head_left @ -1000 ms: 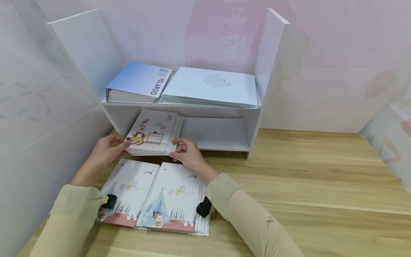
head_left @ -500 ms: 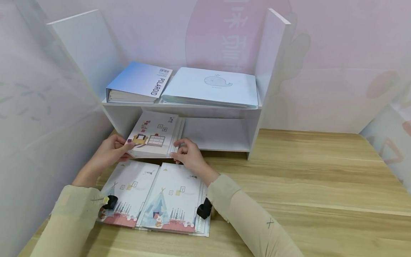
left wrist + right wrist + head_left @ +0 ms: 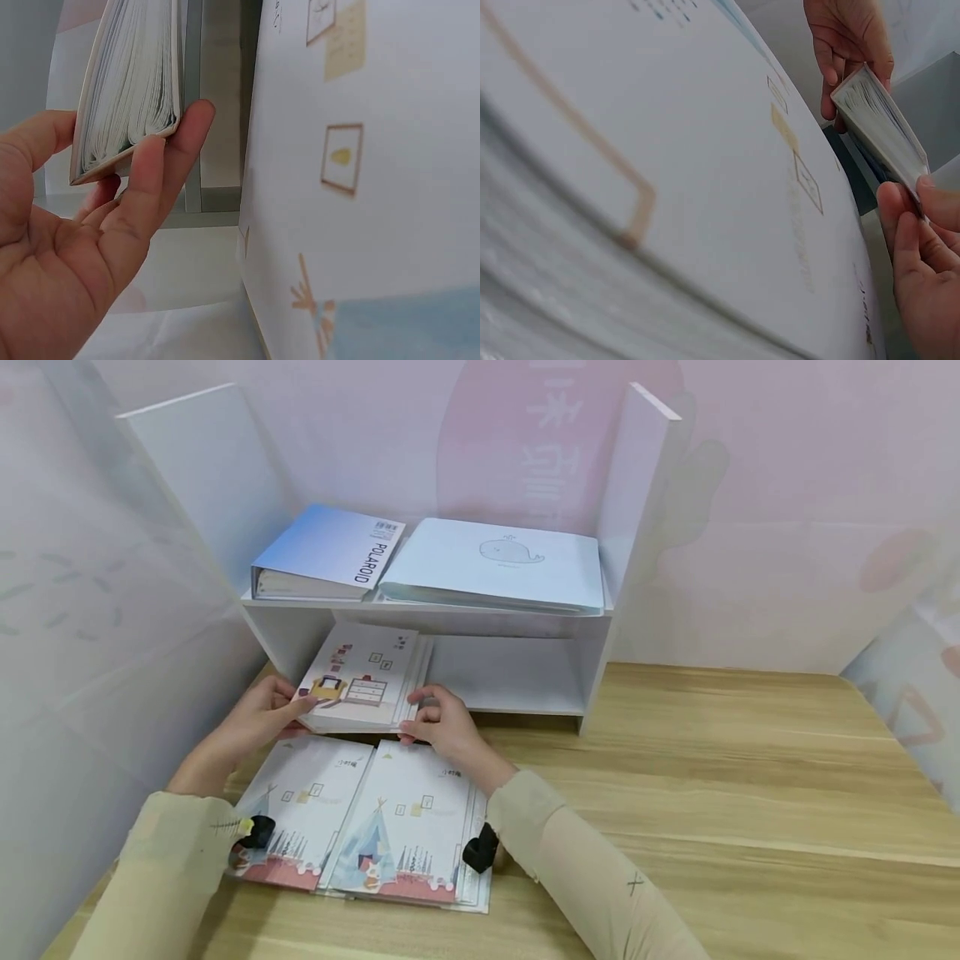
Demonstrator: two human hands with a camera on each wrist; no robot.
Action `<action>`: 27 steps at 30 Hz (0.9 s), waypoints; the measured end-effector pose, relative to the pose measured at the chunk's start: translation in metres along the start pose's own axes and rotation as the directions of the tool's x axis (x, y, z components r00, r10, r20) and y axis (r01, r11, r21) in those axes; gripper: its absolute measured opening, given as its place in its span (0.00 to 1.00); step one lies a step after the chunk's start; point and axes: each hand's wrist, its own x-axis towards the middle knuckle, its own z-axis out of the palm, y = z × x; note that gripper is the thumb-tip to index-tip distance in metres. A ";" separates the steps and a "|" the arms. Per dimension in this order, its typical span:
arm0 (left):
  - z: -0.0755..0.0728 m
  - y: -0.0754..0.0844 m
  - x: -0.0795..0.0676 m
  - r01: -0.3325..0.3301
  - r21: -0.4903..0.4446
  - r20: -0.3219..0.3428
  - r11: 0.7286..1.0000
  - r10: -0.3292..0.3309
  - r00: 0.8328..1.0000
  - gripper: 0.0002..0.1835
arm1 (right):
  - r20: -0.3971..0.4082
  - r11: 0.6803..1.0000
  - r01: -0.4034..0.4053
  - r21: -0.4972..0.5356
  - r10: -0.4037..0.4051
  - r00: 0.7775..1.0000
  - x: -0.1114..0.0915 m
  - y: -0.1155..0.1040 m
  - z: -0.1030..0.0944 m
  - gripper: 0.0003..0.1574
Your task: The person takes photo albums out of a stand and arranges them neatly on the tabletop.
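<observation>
With twelve at the top of the head view and the album (image 3: 356, 677) as the dial's centre, the left hand (image 3: 258, 718) grips its near corner from eight o'clock, thumb on the upper cover, fingers tucked below. The right hand (image 3: 442, 720) pinches the other near corner from four o'clock, again thumb above and fingers beneath. Holding both corners probably keeps the album from tipping or twisting, and the pinch likely keeps its covers and pages together.

The album lies cover up, its far part inside the lower level of the rack (image 3: 510, 672), its near edge jutting out in front; that overhang seems to give the fingers room underneath. Whether the far end rests on the board cannot be told.

On the upper level, the binder (image 3: 330, 545) lies flat just short of twelve and the whale folder (image 3: 487, 564) between one and two, laid side by side, presumably to fit the width. On the table (image 3: 750, 793), one tent album (image 3: 311, 802) lies at seven and its twin (image 3: 408, 822) at five, flat and so likely stable.
</observation>
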 end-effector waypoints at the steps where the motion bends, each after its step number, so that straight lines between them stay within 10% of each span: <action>1: 0.000 0.000 0.000 0.001 -0.006 0.006 1.000 -0.001 1.000 0.22 | -0.004 1.000 -0.006 0.007 0.006 1.000 -0.001 0.001 0.000 0.23; 27: 0.004 0.005 -0.009 0.008 -0.022 0.035 1.000 -0.007 0.999 0.30 | 0.012 0.996 -0.055 0.075 0.054 0.998 -0.009 -0.001 -0.005 0.44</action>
